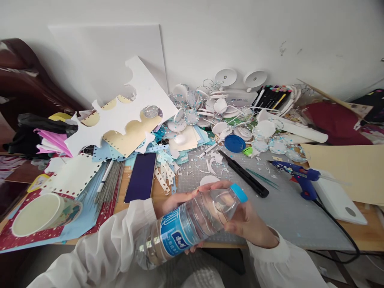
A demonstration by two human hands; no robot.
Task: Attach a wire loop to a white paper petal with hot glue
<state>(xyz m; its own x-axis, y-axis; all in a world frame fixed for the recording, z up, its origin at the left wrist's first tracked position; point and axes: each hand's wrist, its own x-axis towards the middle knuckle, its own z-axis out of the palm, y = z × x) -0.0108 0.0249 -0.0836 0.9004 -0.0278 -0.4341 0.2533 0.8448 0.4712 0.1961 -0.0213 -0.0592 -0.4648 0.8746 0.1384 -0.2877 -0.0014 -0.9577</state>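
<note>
The grey cutting mat (288, 216) covers the middle of your table, presumably so that blades and hot glue stay off the wood. You hold the clear plastic bottle (192, 226) in front of you, over the table's near edge and your lap, perhaps because the clutter leaves little room behind it. It lies at a slant, cap end up and to your right. Your left hand (180, 198) is closed along its far side, which seems to steady the body; your right hand (250, 224) grips the shoulder just below the neck, probably to control the tilt. The glue gun (300, 176) lies to the right, likely for its trailing cord; the black cutter (246, 174) and green tweezers (262, 179) rest between it and the paper scraps, within easy reach.

The bottle's body is see-through and ringed with ridges; you cannot tell from here whether it contains water. A bright blue label (177, 231) with white characters wraps its middle and carries a dark blue badge. The light blue cap (239, 193) sits on the neck.
</note>
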